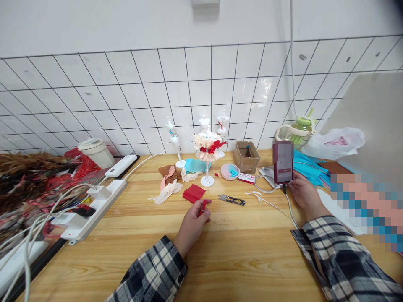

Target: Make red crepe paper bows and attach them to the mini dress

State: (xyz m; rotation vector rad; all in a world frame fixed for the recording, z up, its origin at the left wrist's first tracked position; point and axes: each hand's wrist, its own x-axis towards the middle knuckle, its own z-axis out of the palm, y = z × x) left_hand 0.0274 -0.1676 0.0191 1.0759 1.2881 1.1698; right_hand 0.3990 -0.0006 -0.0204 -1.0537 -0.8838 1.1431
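Note:
My left hand [192,220] is closed, with a small strip of red fabric [203,207] pinched between thumb and fingers. Just beyond it lies a folded piece of red cloth [193,193], and a pair of black thread snips [232,200] rests to the right. At the right, my right hand [304,195] grips the lower edge of an upright phone [284,161] with a charging cable plugged into its bottom; some of those fingers are hidden. A white mini dress form [207,181] stands ahead, wearing a cream ruffled skirt [208,144] with a red bow [214,147].
More mini dress forms [174,136] stand by the tiled wall. Fabric scraps [170,184], a pink bowl [225,172] and a cardboard box [247,156] sit mid-table. A power strip [97,209] with cables is at left; a green-lidded bottle [300,130] is at right.

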